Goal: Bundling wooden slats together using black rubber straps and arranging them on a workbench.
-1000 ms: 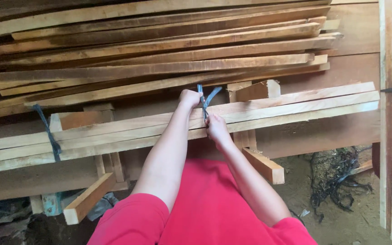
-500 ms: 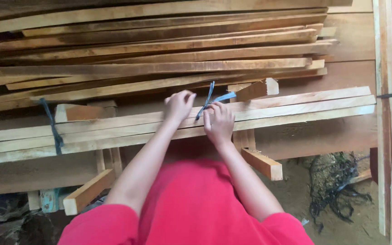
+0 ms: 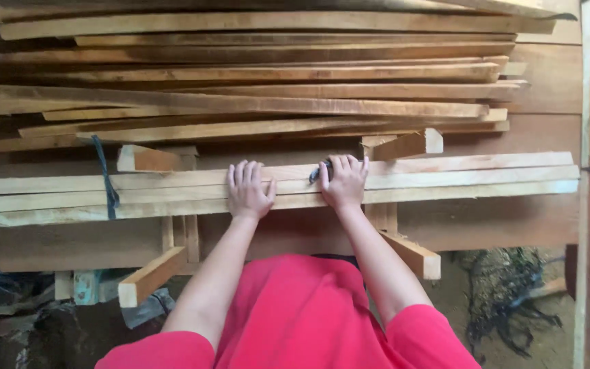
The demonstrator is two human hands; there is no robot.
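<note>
The bundle of long pale wooden slats point(image 3: 445, 178) lies across wooden trestle supports point(image 3: 404, 239), likely stiff and heavy, best gripped near its middle. The left hand point(image 3: 247, 191) rests flat on it, fingers spread and holding nothing; the right hand point(image 3: 343, 181) presses beside the dark blue plastic tie point(image 3: 314, 175), nothing clasped that shows
</note>
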